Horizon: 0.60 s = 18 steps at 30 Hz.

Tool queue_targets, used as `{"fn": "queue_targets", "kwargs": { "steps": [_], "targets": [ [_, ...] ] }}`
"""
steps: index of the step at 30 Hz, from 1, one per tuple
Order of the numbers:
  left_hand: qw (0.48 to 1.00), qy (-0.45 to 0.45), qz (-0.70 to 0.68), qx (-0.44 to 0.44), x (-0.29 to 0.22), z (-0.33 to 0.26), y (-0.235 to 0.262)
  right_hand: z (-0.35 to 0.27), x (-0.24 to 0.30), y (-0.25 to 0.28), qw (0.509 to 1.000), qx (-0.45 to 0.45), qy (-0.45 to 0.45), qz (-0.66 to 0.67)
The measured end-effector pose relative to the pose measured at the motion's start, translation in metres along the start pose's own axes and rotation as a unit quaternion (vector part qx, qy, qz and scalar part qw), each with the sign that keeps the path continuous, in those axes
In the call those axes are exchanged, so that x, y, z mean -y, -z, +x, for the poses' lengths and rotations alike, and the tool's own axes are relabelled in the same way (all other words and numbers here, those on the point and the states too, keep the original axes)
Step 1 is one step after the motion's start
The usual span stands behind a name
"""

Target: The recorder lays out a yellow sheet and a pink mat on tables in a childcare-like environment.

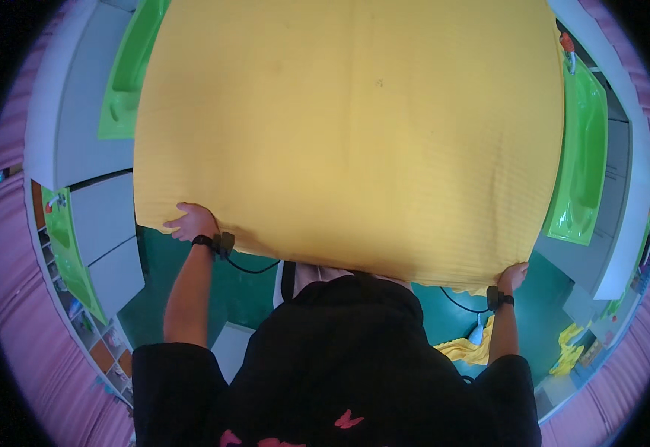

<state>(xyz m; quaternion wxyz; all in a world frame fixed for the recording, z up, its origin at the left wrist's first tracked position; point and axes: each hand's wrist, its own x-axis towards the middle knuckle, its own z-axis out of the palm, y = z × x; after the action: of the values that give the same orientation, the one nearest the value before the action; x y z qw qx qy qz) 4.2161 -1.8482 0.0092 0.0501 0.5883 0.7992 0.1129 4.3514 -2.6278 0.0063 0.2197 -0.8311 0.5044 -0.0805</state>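
Note:
A large yellow sheet (347, 134) spreads over a wide surface in front of me and hangs a little at its near edge. My left hand (193, 222) rests at the near left part of that edge, its fingers spread apart on the cloth. At the near right corner, my right hand (515, 276) has its fingers closed round the sheet's edge. Part of those fingers is hidden. A dark band with a small black box sits on each wrist, with a thin black cable running from it.
Green basins (582, 156) with taps line both sides, set in grey cabinets (90, 89). Behind me on the green floor (169, 290) lie a yellow cloth (463, 350) and a pale bottle (476, 334). Shelves (102, 343) stand at the lower left. Pink curtains (27, 298) hang along the walls.

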Motion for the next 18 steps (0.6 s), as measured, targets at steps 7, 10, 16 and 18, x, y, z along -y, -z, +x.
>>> {"fn": "queue_targets", "kwargs": {
  "steps": [7, 10, 16, 18],
  "targets": [
    [1.000, -0.018, 0.021, -0.007, 0.011, 0.012, -0.012, 0.016, -0.017, 0.008, 0.998, 0.032, 0.033, -0.034],
    [1.000, -0.013, -0.005, 0.014, 0.014, 0.009, -0.011, 0.015, -0.019, 0.008, 0.999, 0.023, 0.023, -0.027],
    [0.875, -0.073, -0.450, 0.162, 0.072, 0.063, 0.012, 0.043, -0.062, 0.008, 0.987, 0.120, 0.108, 0.000],
    [0.846, 0.104, -0.477, 0.214, 0.090, 0.053, 0.038, 0.061, -0.099, 0.008, 0.973, 0.191, 0.057, 0.115]
  ]
}}
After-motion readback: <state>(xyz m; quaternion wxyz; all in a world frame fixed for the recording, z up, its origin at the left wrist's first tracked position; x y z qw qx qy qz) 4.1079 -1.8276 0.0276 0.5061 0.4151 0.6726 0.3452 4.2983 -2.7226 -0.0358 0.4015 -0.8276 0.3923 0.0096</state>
